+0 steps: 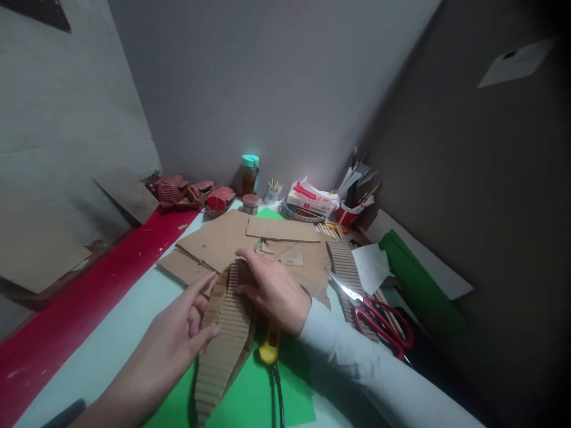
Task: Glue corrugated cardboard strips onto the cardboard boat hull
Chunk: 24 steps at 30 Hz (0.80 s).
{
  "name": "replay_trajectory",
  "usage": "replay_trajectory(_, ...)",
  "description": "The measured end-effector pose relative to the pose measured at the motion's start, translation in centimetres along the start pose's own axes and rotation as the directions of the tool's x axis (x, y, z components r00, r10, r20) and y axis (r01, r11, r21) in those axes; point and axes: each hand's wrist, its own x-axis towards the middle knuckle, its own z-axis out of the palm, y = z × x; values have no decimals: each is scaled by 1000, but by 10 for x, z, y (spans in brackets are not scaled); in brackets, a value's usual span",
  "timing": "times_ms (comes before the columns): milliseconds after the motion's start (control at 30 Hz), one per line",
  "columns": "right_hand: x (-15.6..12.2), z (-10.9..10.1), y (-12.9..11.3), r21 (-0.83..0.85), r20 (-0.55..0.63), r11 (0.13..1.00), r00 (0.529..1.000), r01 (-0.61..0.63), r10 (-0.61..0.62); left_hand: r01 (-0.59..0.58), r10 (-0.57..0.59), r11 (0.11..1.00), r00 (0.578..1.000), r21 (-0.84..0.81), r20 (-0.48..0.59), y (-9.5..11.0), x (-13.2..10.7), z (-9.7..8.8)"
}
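A curved piece of corrugated cardboard, with its ridges showing and a folded side wall, stands over a green sheet. My left hand grips its left edge, thumb on the ridged face and fingers along the side. Over its far end curls my right hand, thumb and fingers around the upper part. The cardboard and the hand hide some of the right fingertips. Just under my right wrist lies a yellow tool with a black cord, its front end hidden.
Flat cardboard sheets lie ahead. Red-handled scissors rest at right on a corrugated strip. Along the back stand a jar with a turquoise lid, a tissue pack and a red cup of sticks.
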Motion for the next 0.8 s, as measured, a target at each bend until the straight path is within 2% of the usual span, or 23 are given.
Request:
replay_trajectory(200,2,-16,-10,177,-65,983,996,-42,54,-5,-2,987,999,-163,-39,5,-6,-5)
replay_trajectory(367,2,-35,-10,337,-83,941,995,-17,47,17,-6,959,999,-283,40,35,-14,-5)
replay_trajectory(433,1,-41,-9,380,-89,925,995,-9,47,41,-1,934,994,-355,111,47,-16,0)
replay_trajectory(567,-6,-47,-9,451,-121,893,990,-13,75,189,-34,846,953,-499,302,57,-18,19)
replay_trajectory(667,-20,-47,-9,491,-143,871,983,-28,112,248,-51,796,937,-553,347,56,-19,30)
replay_trajectory(800,-43,-41,-4,530,-161,847,977,-33,139,257,-41,775,932,-577,360,55,-18,41)
